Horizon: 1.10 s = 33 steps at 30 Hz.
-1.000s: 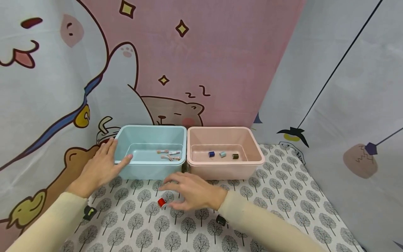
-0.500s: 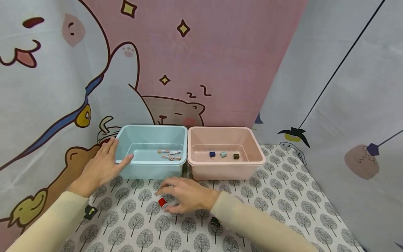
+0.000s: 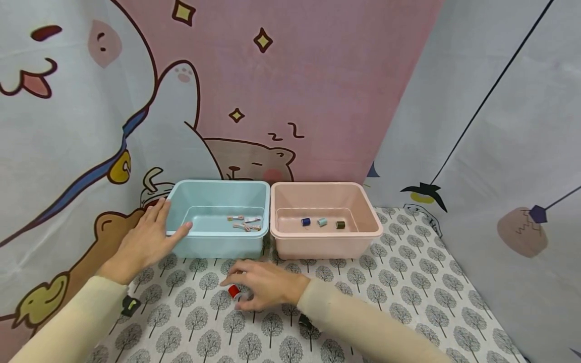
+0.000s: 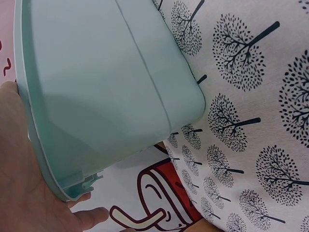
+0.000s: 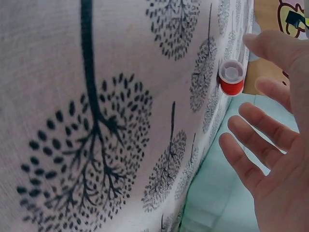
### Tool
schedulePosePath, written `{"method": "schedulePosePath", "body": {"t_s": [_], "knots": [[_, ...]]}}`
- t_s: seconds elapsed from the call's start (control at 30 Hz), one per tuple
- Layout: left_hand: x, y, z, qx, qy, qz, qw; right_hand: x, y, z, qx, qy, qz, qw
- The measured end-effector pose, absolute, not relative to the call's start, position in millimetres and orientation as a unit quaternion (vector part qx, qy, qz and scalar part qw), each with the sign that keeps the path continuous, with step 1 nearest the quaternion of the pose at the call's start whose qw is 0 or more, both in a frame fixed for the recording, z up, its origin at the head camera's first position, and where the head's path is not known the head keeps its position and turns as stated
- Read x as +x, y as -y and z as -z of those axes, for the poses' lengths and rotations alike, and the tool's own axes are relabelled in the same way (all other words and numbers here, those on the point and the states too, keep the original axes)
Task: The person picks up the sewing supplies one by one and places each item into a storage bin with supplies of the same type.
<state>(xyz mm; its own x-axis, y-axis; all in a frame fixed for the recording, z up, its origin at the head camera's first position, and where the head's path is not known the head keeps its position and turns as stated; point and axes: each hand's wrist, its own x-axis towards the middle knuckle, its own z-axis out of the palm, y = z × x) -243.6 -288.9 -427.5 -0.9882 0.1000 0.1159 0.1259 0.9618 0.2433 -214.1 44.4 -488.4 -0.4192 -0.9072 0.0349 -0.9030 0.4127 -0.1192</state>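
Against the front-left corner of the light blue bin [image 3: 217, 247], my left hand [image 3: 145, 242] rests with its fingers extended along the side and thumb over the front rim. In the left wrist view, the palm [image 4: 24, 169] lies along the bin's rim. A red thread spool [image 3: 234, 292] with a clear end lies on its side on the tablecloth. My right hand [image 3: 268, 285] hovers around it, thumb and fingers spread to either side. The right wrist view shows the spool [image 5: 231, 79] near the thumb and index finger, apparently with a gap between.
Several small bundled thread-like pieces [image 3: 245, 222] lie in the blue bin. Beside it, a pink bin [image 3: 327, 248] holds a navy spool [image 3: 305, 222], a light blue spool [image 3: 322, 222] and a dark olive spool [image 3: 340, 225]. Tree-patterned cloth [image 3: 386, 312] covers the table; printed curtains stand behind.
My right hand has moved slightly left and lower, bringing its thumb and fingers around the red spool. My left hand stays at the blue bin, and the spool lies where it was.
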Motion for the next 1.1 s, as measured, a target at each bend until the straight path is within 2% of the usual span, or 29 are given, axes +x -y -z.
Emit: {"method": "schedulePosePath", "body": {"t_s": [0.57,1.1], "knots": [[-242,288,427,-0.053,0.989,0.129,0.056,-218,-44,499,-0.525,-0.847,0.073,0.04],[-242,288,430,-0.056,0.988,0.13,0.057,-222,-41,503,-0.536,-0.84,0.083,0.021]]}}
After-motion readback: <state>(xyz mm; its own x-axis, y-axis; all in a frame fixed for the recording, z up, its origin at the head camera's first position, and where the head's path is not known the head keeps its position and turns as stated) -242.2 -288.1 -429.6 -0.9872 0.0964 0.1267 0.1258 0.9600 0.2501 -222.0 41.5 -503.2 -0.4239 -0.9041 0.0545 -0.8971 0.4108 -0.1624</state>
